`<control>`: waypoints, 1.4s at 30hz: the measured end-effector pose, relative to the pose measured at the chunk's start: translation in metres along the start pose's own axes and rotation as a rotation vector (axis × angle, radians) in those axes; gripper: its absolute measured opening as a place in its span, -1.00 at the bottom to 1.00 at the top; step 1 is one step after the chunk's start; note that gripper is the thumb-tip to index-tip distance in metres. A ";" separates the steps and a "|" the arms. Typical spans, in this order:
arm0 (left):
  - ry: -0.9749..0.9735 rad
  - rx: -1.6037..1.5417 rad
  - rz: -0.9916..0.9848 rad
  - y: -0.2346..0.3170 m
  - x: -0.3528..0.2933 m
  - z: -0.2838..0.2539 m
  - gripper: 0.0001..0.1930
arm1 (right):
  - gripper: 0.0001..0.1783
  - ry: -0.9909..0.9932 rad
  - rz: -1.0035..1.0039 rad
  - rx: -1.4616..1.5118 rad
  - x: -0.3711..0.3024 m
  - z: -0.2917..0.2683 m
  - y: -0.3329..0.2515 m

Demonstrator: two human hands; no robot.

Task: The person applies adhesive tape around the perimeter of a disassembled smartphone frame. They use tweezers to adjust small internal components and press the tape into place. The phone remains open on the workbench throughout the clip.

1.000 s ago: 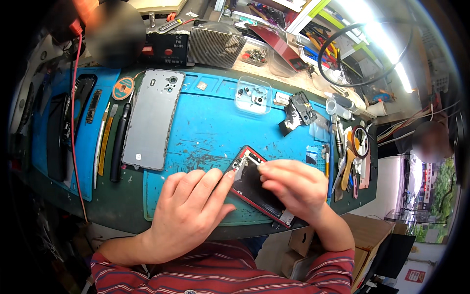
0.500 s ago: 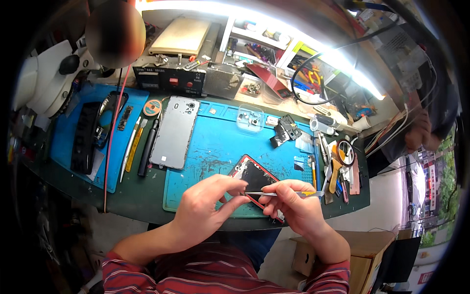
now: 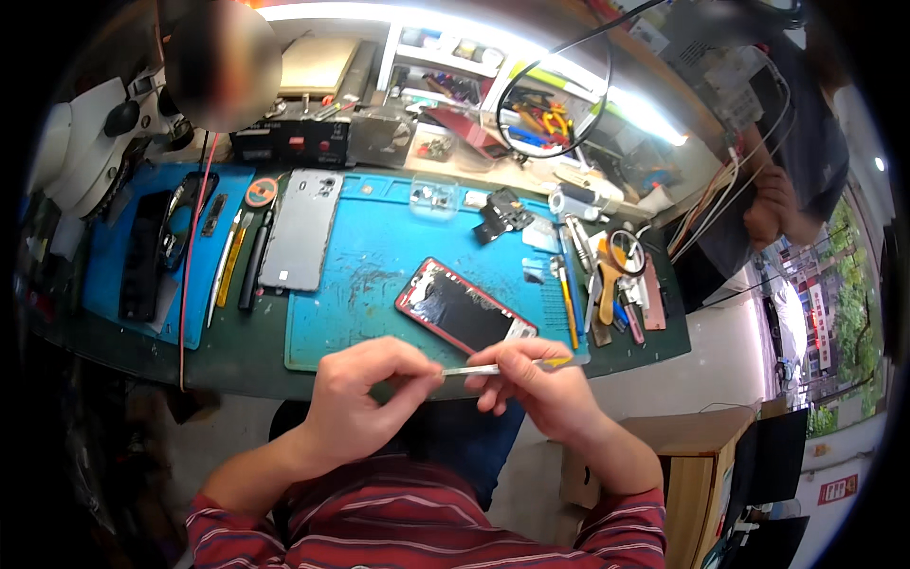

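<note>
My right hand grips a pair of slim metal tweezers, which point toward my left hand. The thumb and fingers of my left hand are pinched together at the tweezers' tip; whatever small thing may sit between them is hidden. Both hands are held above the near edge of the bench. Just beyond them, an opened smartphone with a red frame lies at a slant on the blue repair mat. Its inside is black, with torn silvery patches at the far left end. Neither hand touches it.
A grey phone back panel lies left of centre, beside a black pen-like tool. At the far side are a clear plastic box and a black camera-like part. Hand tools and a tape roll crowd the right. Another person's hands show there.
The view has shifted, so the bench sits further left and higher. My hands have drawn back from over the red-framed phone, exposing more of it; my left fingers now close at the tweezers' tip.
</note>
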State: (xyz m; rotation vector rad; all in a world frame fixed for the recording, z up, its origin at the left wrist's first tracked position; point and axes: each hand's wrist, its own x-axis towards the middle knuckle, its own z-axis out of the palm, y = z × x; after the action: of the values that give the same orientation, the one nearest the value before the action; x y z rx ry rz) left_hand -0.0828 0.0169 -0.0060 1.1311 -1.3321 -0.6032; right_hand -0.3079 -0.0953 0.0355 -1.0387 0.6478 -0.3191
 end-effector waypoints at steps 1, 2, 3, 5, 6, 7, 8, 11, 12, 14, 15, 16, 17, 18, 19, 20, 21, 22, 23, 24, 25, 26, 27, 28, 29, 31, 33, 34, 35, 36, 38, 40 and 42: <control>-0.011 -0.148 -0.117 0.001 -0.001 -0.002 -0.91 | -0.59 -0.023 0.017 0.021 0.000 -0.002 -0.004; -0.026 -0.297 -0.233 0.002 -0.008 -0.003 -0.93 | -0.58 -0.052 0.047 0.130 -0.007 -0.005 0.000; -0.051 -0.446 -0.343 0.000 -0.012 -0.004 -0.95 | -0.58 0.010 0.104 0.181 -0.012 -0.007 0.001; -0.074 -0.543 -0.397 -0.002 -0.015 -0.007 -0.94 | -0.61 0.148 -0.203 -0.269 -0.017 -0.016 0.005; -0.122 -0.583 -0.457 0.000 -0.016 -0.005 -0.92 | -0.68 0.289 -0.468 -0.721 -0.011 -0.029 0.004; -0.170 -0.622 -0.536 0.001 -0.023 -0.002 -0.91 | -0.73 0.351 -0.643 -1.040 -0.001 -0.043 0.001; -0.273 -0.654 -0.600 -0.001 -0.028 0.005 -0.86 | -0.75 0.490 -0.817 -1.355 0.008 -0.057 -0.003; -0.447 -0.725 -0.784 -0.001 -0.040 0.027 -0.82 | -0.60 0.588 -0.950 -1.788 0.023 -0.079 -0.017; -0.435 -0.757 -0.802 -0.010 -0.048 0.034 -0.81 | -0.55 0.614 -0.962 -1.904 0.026 -0.082 -0.023; -0.354 -0.818 -0.874 -0.020 -0.060 0.041 -0.82 | -0.50 0.594 -0.994 -1.732 0.012 -0.074 -0.017; -0.322 -0.862 -0.913 -0.025 -0.065 0.045 -0.82 | -0.54 0.528 -0.983 -1.556 -0.006 -0.066 -0.008; -0.312 -0.919 -0.961 -0.030 -0.068 0.052 -0.83 | -0.58 0.363 -0.914 -1.459 -0.026 -0.053 -0.001; -0.300 -0.989 -1.026 -0.036 -0.071 0.060 -0.84 | -0.62 0.270 -0.813 -1.420 -0.040 -0.038 0.013; -0.310 -1.036 -1.082 -0.038 -0.074 0.070 -0.85 | -0.65 0.197 -0.718 -1.372 -0.058 -0.025 0.028; -0.361 -1.037 -1.086 -0.040 -0.076 0.081 -0.84 | -0.68 0.200 -0.616 -1.387 -0.070 -0.014 0.049; -0.381 -1.074 -1.100 -0.043 -0.079 0.089 -0.83 | -0.70 0.255 -0.567 -1.298 -0.078 -0.015 0.072; -0.385 -1.097 -1.124 -0.049 -0.084 0.095 -0.81 | -0.71 0.298 -0.527 -1.191 -0.080 -0.018 0.096; -0.422 -1.080 -1.155 -0.058 -0.088 0.102 -0.79 | -0.75 0.365 -0.507 -1.170 -0.087 -0.016 0.112; -0.444 -1.103 -1.219 -0.064 -0.094 0.108 -0.78 | -0.78 0.431 -0.485 -1.151 -0.093 -0.014 0.124; -0.440 -1.066 -1.280 -0.062 -0.096 0.112 -0.79 | -0.82 0.497 -0.466 -1.118 -0.095 -0.013 0.133; -0.434 -1.029 -1.339 -0.061 -0.097 0.116 -0.80 | -0.84 0.506 -0.536 -1.168 -0.096 -0.020 0.138; -0.539 -1.097 -1.324 -0.079 -0.105 0.118 -0.76 | -0.87 0.520 -0.597 -1.197 -0.098 -0.028 0.151; -0.571 -1.042 -1.352 -0.083 -0.108 0.119 -0.73 | -0.89 0.540 -0.633 -1.204 -0.104 -0.027 0.169; -0.602 -0.984 -1.379 -0.086 -0.106 0.125 -0.69 | -0.94 0.570 -0.609 -1.252 -0.109 -0.035 0.176; -0.638 -0.931 -1.381 -0.084 -0.101 0.132 -0.65 | -0.97 0.738 -0.587 -1.329 -0.113 -0.033 0.183; -0.830 -0.708 -1.334 -0.074 -0.094 0.147 -0.57 | -0.95 0.846 -0.543 -1.337 -0.126 -0.064 0.225; -0.987 -0.538 -1.253 -0.065 -0.092 0.152 -0.51 | -0.85 1.139 -0.325 -1.162 -0.123 -0.106 0.285; -1.040 -0.489 -1.190 -0.062 -0.092 0.152 -0.50 | -0.70 1.201 -0.113 -1.011 -0.119 -0.129 0.299; -1.088 -0.444 -1.122 -0.061 -0.092 0.154 -0.48 | -0.66 1.171 -0.061 -0.959 -0.114 -0.156 0.313; -1.103 -0.444 -1.101 -0.067 -0.095 0.149 -0.50 | -0.61 1.135 -0.007 -0.910 -0.106 -0.181 0.325; -1.064 -0.399 -1.088 -0.070 -0.092 0.131 -0.51 | -0.58 1.060 0.119 -0.908 -0.075 -0.227 0.333; -0.973 -0.337 -1.092 -0.056 -0.087 0.111 -0.53 | -0.64 0.929 0.245 -1.059 -0.031 -0.288 0.333; -0.893 -0.241 -0.995 -0.055 -0.087 0.093 -0.54 | -0.65 0.835 0.316 -1.193 0.011 -0.340 0.322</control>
State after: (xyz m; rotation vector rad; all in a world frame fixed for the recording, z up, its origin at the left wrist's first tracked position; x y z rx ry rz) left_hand -0.1745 0.0452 -0.1057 1.3382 -1.2605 -2.1230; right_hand -0.5320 -0.1805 -0.3666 -1.9050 1.8640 -0.0380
